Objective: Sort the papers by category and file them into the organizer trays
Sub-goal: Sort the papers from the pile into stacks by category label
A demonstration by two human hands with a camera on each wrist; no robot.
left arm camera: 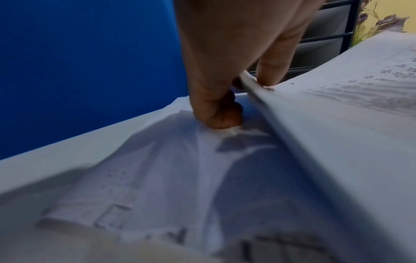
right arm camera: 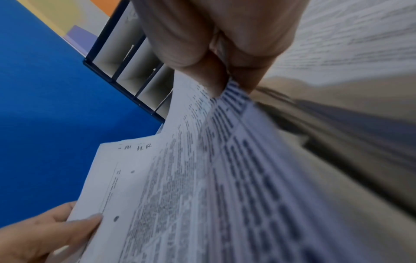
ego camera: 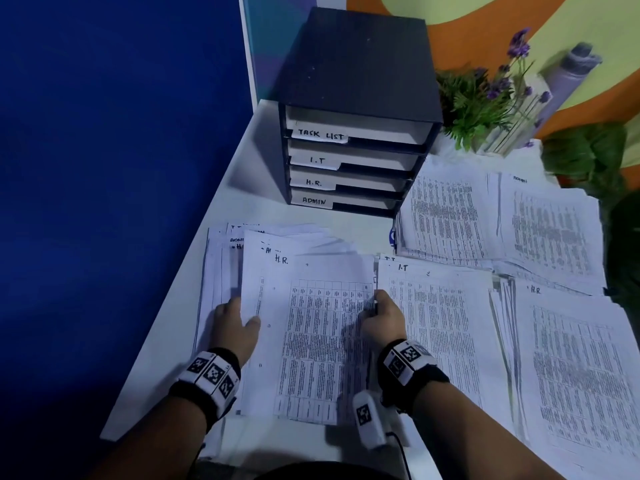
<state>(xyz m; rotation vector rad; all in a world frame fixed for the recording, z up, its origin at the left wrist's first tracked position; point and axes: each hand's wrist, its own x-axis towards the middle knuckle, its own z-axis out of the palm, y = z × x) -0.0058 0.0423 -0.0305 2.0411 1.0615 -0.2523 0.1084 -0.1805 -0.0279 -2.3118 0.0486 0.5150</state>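
A stack of printed papers (ego camera: 311, 334) lies in front of me, its top sheet marked "H.R." in handwriting (right arm camera: 144, 147). My left hand (ego camera: 235, 323) grips the stack's left edge, thumb on top (right arm camera: 90, 220), fingers curled beneath (left arm camera: 216, 113). My right hand (ego camera: 381, 317) pinches the right edge of the top sheets (right arm camera: 225, 92) and lifts them. Sorted piles lie to the right: one marked "I.T" (ego camera: 433, 323), one marked "H.R" (ego camera: 581, 368), two more behind (ego camera: 446, 216). The black organizer (ego camera: 353, 112) has trays labelled TASK LIST, I.T, H.R. and ADMIN.
A blue partition (ego camera: 104, 168) closes off the left side, close to the white table's edge (ego camera: 180, 306). A potted plant with purple flowers (ego camera: 485, 98) and a rolled grey cloth (ego camera: 575, 67) stand behind the piles at the back right.
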